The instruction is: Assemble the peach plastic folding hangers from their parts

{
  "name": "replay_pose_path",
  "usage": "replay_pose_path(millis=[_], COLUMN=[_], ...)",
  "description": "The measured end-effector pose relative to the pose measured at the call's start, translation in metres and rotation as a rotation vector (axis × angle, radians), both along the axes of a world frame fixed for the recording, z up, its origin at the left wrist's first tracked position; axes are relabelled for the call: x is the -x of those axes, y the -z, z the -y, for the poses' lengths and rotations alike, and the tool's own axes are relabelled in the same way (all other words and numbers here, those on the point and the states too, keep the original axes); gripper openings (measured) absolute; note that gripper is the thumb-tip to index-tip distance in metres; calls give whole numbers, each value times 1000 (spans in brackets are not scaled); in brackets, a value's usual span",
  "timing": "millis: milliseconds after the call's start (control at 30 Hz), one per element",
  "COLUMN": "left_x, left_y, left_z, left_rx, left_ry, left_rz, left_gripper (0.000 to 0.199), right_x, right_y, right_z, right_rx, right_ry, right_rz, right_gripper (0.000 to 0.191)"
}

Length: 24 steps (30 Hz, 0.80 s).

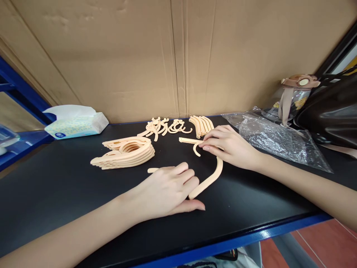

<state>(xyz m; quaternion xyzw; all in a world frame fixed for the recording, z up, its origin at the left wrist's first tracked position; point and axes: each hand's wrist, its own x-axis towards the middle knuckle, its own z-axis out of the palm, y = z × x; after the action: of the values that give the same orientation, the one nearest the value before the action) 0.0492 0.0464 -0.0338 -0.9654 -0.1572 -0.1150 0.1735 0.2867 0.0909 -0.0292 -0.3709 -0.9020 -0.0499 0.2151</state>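
A cream plastic hanger [213, 178], with a curved arm and a small hook [196, 149], lies on the black tabletop between my hands. My right hand [230, 145] closes over its upper part, fingertips by the hook, and covers the joint. My left hand [170, 190] is curled at the lower end of the curved arm, thumb stretched along the table. From behind its knuckles pokes the tip of another cream piece [153, 170], mostly hidden. To the left sits a stack of folded cream hangers [128, 152]. Loose hooks [156, 126] and a row of curved arms [201, 125] lie behind.
A tissue pack [75, 123] stands at the back left. Clear plastic bags [276, 137] spread over the right side, beside a drink bottle [295, 96] and a dark bag [329, 111]. Cardboard [125, 56] walls the back; a blue edge [251, 238] runs along the front.
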Motion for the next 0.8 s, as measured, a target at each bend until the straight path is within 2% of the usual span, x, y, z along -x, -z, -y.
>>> replay_pose_path(millis=[100,233,367,567,800], left_x=[-1,0,1,0,-1], left_y=[0,-2,-3,-2,-2], left_z=[-3,-3,0,0,1], left_rx=[-80,-94,-124,-79,95], left_ry=[-47,-183,-254,-197,-130], left_rz=[13,-8,-14,-2,60], left_gripper=[37,24,23,22,13], right_x=[1,1,0,1,1], right_y=[0,1,2,2,4], right_z=[1,1,1,2,0], right_rx=[-4,10,12,18,12], right_ry=[53,102,123,151,151], right_rz=[-3,-21,-34,-34,-32], right_gripper=[25,26,27,26,26])
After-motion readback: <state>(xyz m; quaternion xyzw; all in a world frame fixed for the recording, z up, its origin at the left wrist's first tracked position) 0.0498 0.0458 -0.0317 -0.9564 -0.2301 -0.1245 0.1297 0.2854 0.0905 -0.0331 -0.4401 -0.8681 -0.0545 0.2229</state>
